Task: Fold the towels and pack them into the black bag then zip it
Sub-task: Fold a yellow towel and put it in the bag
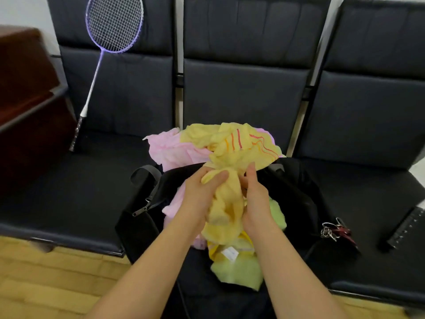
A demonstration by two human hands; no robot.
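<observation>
A crumpled yellow towel (232,155) with red and orange stripes rises out of the open black bag (142,222) on the middle seat. My left hand (200,196) and my right hand (255,199) both grip its bunched lower part, one on each side. A pink towel (167,148) lies heaped behind the bag and also shows inside it under my left hand. A light green towel (239,270) spills over the bag's near edge, with a white label just above it. The bag's zipper pull (140,211) hangs open at the left.
A purple badminton racket (108,33) leans on the left seat's backrest. A bunch of keys with a dark red tag (335,229) lies right of the bag, and a black ruler (407,229) farther right. A dark wooden cabinet (25,95) stands at the left; wooden floor (57,279) lies below.
</observation>
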